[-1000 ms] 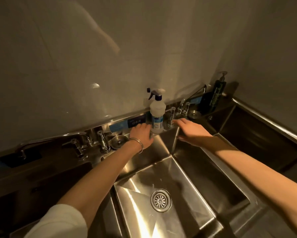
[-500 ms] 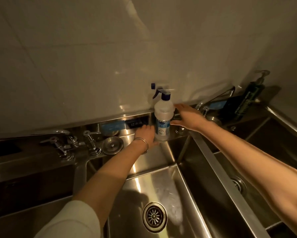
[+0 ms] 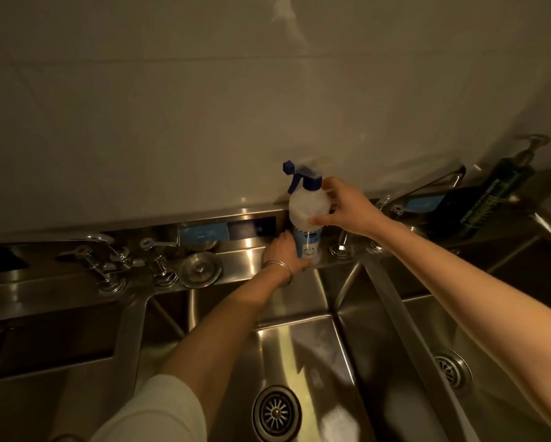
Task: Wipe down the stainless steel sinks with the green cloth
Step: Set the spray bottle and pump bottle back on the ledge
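Observation:
Three stainless steel sinks run along the wall: a middle basin (image 3: 299,352) with a round drain, a right basin (image 3: 405,362) and a dark left basin (image 3: 44,346). A white spray bottle (image 3: 304,202) with a blue trigger stands on the back ledge (image 3: 245,250). My right hand (image 3: 347,208) grips the bottle's upper body, thumb in front and fingers behind. My left hand (image 3: 282,253), with a bangle on the wrist, rests on the ledge against the bottle's base. No green cloth shows; whatever lies under the left hand is hidden.
Taps (image 3: 108,260) and a round metal plug (image 3: 200,269) sit on the ledge to the left. A dark pump bottle (image 3: 491,202) and a thin faucet spout (image 3: 427,186) stand at the right. A pale tiled wall rises right behind the ledge.
My right hand has risen from the bottle's side to its upper body and closed round it. My left hand stays at the bottle's base. The view has shifted left.

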The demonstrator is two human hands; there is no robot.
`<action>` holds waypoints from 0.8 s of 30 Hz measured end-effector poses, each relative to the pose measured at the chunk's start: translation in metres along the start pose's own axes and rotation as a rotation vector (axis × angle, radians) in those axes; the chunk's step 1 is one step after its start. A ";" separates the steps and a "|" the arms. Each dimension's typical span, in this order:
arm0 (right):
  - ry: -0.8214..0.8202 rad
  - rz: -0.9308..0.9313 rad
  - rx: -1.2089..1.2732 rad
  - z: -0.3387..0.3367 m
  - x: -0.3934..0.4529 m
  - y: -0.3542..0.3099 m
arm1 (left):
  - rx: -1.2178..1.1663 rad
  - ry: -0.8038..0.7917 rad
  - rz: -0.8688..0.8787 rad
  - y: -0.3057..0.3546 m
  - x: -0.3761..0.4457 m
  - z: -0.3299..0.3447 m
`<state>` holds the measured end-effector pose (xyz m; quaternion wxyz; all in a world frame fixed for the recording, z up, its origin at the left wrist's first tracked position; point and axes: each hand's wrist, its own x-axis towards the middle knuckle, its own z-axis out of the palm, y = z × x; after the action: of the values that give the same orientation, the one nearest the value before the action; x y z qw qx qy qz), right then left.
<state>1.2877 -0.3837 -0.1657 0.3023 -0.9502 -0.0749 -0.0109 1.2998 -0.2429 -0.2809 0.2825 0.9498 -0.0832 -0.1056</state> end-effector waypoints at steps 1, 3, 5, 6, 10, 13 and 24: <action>-0.001 -0.010 -0.011 0.000 -0.001 -0.002 | 0.000 0.001 -0.004 -0.002 -0.001 -0.002; 0.003 -0.042 -0.024 0.000 -0.004 -0.010 | -0.027 0.006 -0.005 -0.007 -0.006 -0.006; 0.018 -0.070 -0.014 0.003 -0.008 -0.023 | -0.089 -0.006 -0.005 -0.013 -0.016 -0.011; 0.027 -0.083 -0.007 0.004 -0.010 -0.031 | -0.128 -0.009 -0.002 -0.016 -0.022 -0.015; 0.065 -0.131 0.029 0.014 -0.021 -0.075 | -0.324 0.018 -0.036 -0.029 -0.055 -0.038; 0.023 -0.186 0.029 0.024 -0.033 -0.112 | -0.344 0.067 -0.075 -0.049 -0.090 -0.064; -0.163 -0.348 0.057 0.085 -0.145 -0.285 | 0.197 0.079 -0.012 -0.181 -0.296 -0.181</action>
<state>1.0994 -0.1253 -0.0814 0.3154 -0.9118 -0.2625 0.0160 1.0772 0.0655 -0.1880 0.1904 0.9768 -0.0763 -0.0612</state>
